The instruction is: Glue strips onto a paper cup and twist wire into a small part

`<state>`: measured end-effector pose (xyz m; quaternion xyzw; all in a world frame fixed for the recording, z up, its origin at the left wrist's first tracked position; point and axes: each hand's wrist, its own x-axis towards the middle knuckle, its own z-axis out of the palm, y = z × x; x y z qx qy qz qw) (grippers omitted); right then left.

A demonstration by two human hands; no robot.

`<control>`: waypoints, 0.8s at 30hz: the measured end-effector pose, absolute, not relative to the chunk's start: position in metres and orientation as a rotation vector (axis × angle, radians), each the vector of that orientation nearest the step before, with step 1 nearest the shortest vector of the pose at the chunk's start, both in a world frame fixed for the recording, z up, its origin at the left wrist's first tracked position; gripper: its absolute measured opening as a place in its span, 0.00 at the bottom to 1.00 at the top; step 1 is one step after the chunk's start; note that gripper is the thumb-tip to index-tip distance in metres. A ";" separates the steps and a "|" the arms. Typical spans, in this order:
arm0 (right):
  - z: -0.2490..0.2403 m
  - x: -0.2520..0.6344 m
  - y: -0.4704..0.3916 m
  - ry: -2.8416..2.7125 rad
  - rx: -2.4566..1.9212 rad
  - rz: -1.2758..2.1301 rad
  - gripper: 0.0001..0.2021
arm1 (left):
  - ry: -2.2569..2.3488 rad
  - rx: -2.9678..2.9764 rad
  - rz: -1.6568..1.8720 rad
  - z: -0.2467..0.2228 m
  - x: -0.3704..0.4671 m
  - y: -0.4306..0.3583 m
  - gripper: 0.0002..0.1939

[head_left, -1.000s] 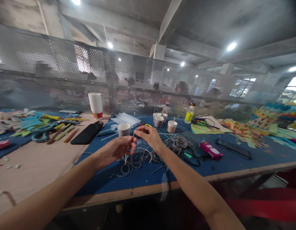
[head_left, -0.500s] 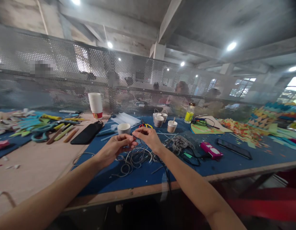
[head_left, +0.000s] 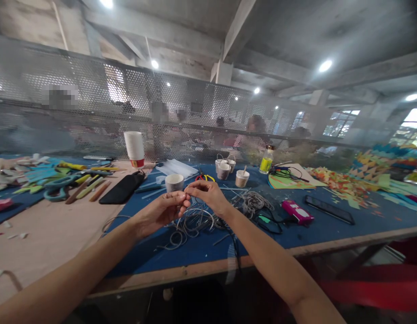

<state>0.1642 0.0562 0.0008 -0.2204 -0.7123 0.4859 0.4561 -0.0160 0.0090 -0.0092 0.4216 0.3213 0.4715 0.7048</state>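
Note:
My left hand (head_left: 164,210) and my right hand (head_left: 207,194) meet fingertip to fingertip above the blue mat (head_left: 144,255). Both are closed in a pinch around something too small to make out. Tangled grey cord (head_left: 192,226) lies under and beside the hands, and a coiled bundle of cord (head_left: 257,203) sits to their right. Just behind my fingers stands a small paper cup (head_left: 174,182). Red and yellow handles (head_left: 206,177) show behind my right hand.
A black phone (head_left: 122,188), scissors (head_left: 56,188) and a tall cup stack (head_left: 134,149) are on the left. Rightward are small cups (head_left: 223,171), a yellow-labelled bottle (head_left: 266,160), a magenta device (head_left: 297,212), another phone (head_left: 329,209) and paper scraps (head_left: 340,183). People are behind the mesh screen (head_left: 195,108).
My left hand has shifted slightly left and turned a little. The dark bit seen between the fingertips before is now hidden. My right hand has barely moved.

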 end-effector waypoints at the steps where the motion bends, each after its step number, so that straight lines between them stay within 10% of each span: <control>1: 0.001 0.164 0.056 -1.761 -0.554 1.200 0.13 | 0.730 0.950 1.063 -0.010 -0.016 0.009 0.04; 24: 0.004 0.163 0.054 -1.717 -0.597 1.109 0.11 | 0.625 0.960 1.059 -0.006 -0.017 0.010 0.04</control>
